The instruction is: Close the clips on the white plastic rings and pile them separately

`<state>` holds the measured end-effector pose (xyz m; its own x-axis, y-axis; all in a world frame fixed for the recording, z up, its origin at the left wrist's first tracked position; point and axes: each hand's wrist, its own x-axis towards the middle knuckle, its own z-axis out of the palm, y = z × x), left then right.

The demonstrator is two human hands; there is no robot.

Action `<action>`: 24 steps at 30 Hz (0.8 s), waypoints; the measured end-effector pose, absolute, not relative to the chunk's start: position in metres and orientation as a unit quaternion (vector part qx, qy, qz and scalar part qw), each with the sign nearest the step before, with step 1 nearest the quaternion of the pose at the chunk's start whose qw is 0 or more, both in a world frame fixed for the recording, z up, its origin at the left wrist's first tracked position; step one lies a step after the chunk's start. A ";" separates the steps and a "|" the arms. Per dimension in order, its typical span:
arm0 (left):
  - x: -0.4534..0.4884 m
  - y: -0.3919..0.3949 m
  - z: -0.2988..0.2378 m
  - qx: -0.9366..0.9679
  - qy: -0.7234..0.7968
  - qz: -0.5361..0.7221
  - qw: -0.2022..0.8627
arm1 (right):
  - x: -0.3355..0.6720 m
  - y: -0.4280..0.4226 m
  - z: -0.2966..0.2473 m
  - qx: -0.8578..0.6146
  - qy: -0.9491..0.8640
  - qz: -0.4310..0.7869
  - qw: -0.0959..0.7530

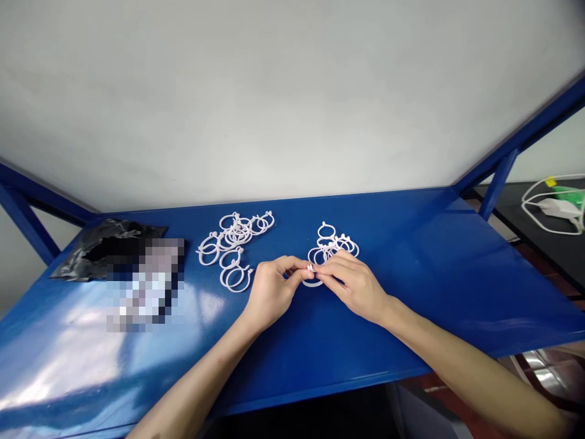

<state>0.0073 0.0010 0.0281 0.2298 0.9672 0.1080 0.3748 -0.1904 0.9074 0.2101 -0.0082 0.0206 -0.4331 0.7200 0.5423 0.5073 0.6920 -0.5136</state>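
Observation:
Both hands meet over the blue table, pinching the small knobbed closure of one white plastic ring (312, 283), which looks like a curtain ring. My left hand (274, 283) grips it between thumb and forefinger from the left. From the other side, the fingertips of my right hand (354, 281) close on the same spot and hide part of it. The ring's lower arc shows below the fingers. Just behind my right hand lies a small group of similar white rings (326, 231), partly covered by it. A larger loose pile of white rings (236, 231) rests left of my left hand.
A crumpled black plastic bag (114, 244) lies at the table's left, beside a pixelated patch. The blue table (434, 262) meets a pale wall (274, 110) at the back. Blue frame braces (498, 180) rise at both sides. A white cable (525, 201) lies on a dark surface at right.

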 end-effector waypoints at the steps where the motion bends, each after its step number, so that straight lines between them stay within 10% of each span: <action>1: 0.008 0.001 0.027 0.681 0.494 0.373 0.391 | 0.211 -0.008 0.020 -0.357 -0.843 0.131 0.379; 15: -0.039 0.019 0.059 0.790 0.599 0.117 0.062 | 0.227 0.014 0.019 -0.507 -0.752 0.047 0.417; 24: -0.086 0.037 0.051 0.819 0.566 -0.062 0.071 | 0.253 0.036 0.003 -0.608 -0.707 0.064 0.355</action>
